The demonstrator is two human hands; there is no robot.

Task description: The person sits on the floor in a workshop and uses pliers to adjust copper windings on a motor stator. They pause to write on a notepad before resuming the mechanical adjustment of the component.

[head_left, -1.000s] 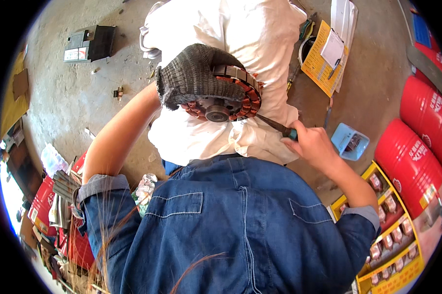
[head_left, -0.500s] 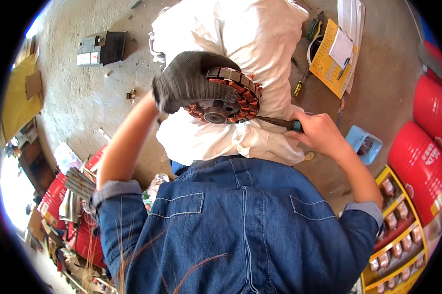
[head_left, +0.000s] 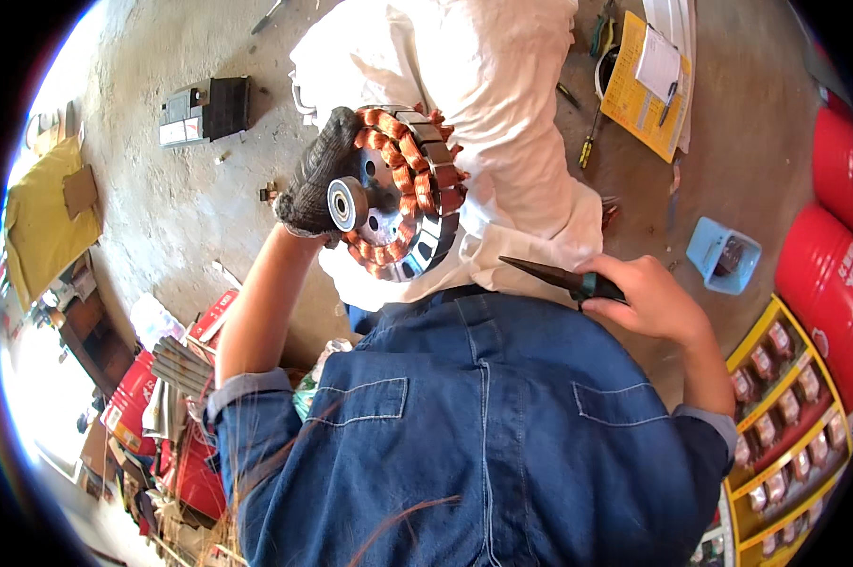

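Head view: the stator (head_left: pixel 415 184) was up over the white cloth (head_left: pixel 502 113), tilted nearly on edge, coils (head_left: pixel 384 255) and bearing (head_left: pixel 348 204) in plain sight. Couldn't tell if its lower rim touched the cloth.

Left hand (head_left: pixel 318 184), dark knit glove, was curled closed on the stator's left side, behind the bearing. Fingertips hidden, so exact hold point unclear.

Right hand (head_left: pixel 644 300), bare, had its fingers wrapped round the handles of the pliers (head_left: pixel 545 274). Jaws looked together, nothing visible between them; tips pointed left, clear of the stator.

My read on the step: coils being looked over, tool held off. Next move would call for a steady left grip, a chosen spot on the rim, and tips brought in without nicking wire.

Screwdriver (head_left: pixel 589 144) and blue tub (head_left: pixel 724 255) sat off right, not in hand.
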